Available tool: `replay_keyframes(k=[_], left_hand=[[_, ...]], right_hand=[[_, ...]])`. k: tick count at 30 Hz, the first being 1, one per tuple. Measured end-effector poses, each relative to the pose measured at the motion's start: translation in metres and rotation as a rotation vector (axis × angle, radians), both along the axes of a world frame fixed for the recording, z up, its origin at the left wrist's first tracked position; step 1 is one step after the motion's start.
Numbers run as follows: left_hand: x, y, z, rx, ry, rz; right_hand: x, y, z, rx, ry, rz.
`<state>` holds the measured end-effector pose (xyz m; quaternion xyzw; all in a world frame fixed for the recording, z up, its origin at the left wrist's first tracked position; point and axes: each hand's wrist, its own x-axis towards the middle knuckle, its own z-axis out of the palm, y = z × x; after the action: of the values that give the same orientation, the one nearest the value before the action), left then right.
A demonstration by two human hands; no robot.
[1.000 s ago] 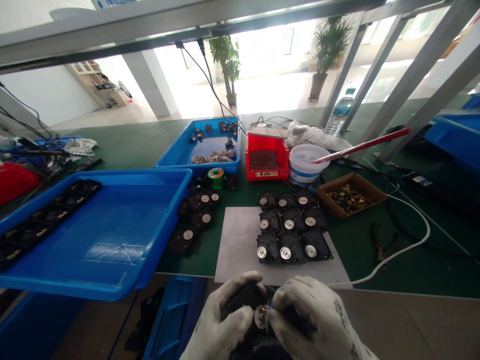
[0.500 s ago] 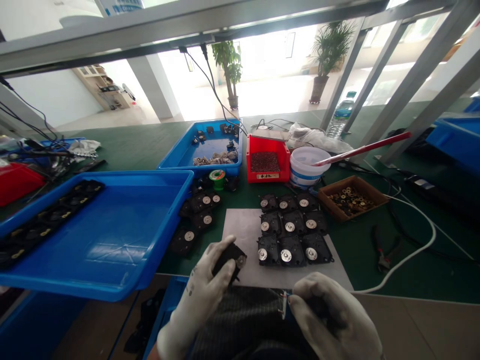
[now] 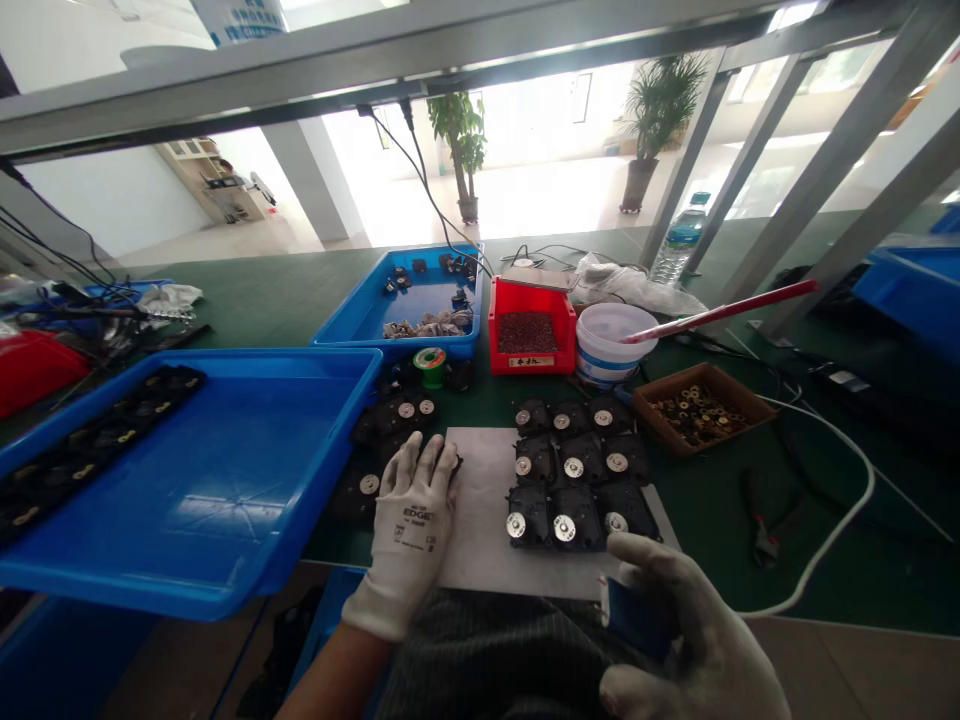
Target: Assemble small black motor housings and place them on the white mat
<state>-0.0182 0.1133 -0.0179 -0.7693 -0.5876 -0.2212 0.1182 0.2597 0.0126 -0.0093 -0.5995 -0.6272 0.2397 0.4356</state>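
My left hand, in a white printed glove, lies palm down at the left edge of a light sheet. Its fingers cover a black module, of which only a dark edge shows. In front of the sheet, my gloved right hand holds a blue block-shaped tool with small metal prongs at its left end; its thumb is spread away from the fingers. Beyond it, several black modules with silver discs stand in rows on the sheet. More such modules lie left of my left hand.
A large blue tray takes up the left side. Behind are a smaller blue tray, a solder spool, a red bin of brown grains and a white tub. Right lie a box of brass rings, pliers and a white cable.
My left hand has moved up and away from me with the black module, turning palm down. My right thumb has come away from the fingers, and more of the blue tool shows.
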Motion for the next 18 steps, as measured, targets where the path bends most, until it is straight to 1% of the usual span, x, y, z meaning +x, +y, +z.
replay_keyframes(k=[2, 3, 5, 6, 7, 9, 10, 13, 15, 16, 18], left_hand=[[0.002, -0.002, 0.0, 0.044, -0.039, -0.001], [0.006, -0.005, 0.0, 0.055, -0.071, -0.04], [0.017, -0.014, -0.002, 0.028, -0.153, -0.175], [0.024, -0.018, -0.005, -0.016, -0.19, -0.237], [0.032, -0.022, -0.009, -0.067, -0.215, -0.27], [0.047, -0.026, -0.019, -0.149, -0.246, -0.252], [0.052, -0.027, -0.025, -0.164, -0.256, -0.237], [0.055, -0.026, -0.036, -0.155, -0.279, -0.217], [0.049, -0.029, -0.035, -0.132, -0.289, -0.224], [0.045, -0.032, -0.03, -0.119, -0.292, -0.237], [0.037, -0.041, -0.013, -0.108, -0.293, -0.301]], right_hand=[[-0.001, 0.0, 0.002, -0.057, -0.028, -0.095], [-0.002, 0.001, 0.002, -0.057, -0.03, -0.128], [-0.001, 0.003, 0.002, -0.025, -0.007, -0.133], [0.001, 0.004, 0.001, -0.013, 0.006, -0.113], [0.004, 0.005, 0.0, -0.006, 0.016, -0.087], [0.012, 0.006, -0.001, -0.004, 0.027, -0.035], [0.015, 0.006, -0.002, -0.005, 0.033, -0.015], [0.02, 0.007, -0.003, -0.015, 0.07, 0.021], [0.017, 0.009, -0.002, -0.034, 0.123, 0.037], [0.013, 0.012, -0.001, -0.049, 0.158, 0.05], [0.002, 0.018, 0.003, -0.102, 0.236, 0.091]])
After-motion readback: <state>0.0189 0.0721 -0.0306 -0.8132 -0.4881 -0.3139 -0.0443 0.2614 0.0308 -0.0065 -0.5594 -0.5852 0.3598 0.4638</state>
